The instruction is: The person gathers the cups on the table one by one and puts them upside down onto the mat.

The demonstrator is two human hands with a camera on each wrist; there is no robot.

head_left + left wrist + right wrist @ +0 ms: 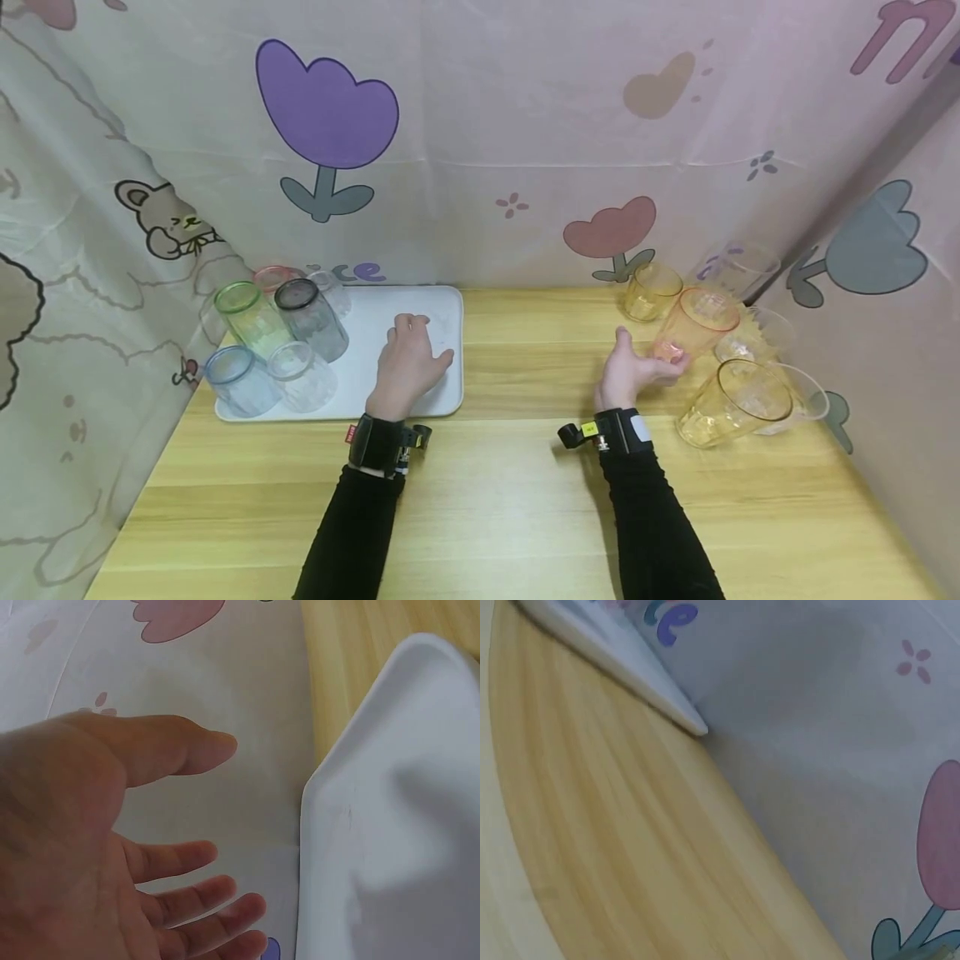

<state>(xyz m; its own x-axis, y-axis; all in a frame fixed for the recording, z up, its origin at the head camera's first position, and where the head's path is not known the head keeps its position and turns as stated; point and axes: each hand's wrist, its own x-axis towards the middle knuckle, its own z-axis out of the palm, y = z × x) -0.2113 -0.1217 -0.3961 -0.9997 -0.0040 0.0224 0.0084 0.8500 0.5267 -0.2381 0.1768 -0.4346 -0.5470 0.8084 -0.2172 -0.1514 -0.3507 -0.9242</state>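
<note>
Well, at the table's (510, 500) right, the right hand (636, 372) is half open, thumb clear of the orange tumbler (697, 321), fingers at its base, how firmly I can't tell; a lopsided lift could tip it into the small yellow glass (651, 292), while the left hand (408, 362), loosely spread above the white tray (375, 308), grips nothing

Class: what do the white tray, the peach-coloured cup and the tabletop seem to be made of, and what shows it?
White tray: probably plastic; smooth, softly shiny, rounded rim. Peach-coloured cup: tinted glass or clear plastic; see-through sides. Tabletop: wood or wood-look laminate; pale, grain-like streaks, slight sheen.
</note>
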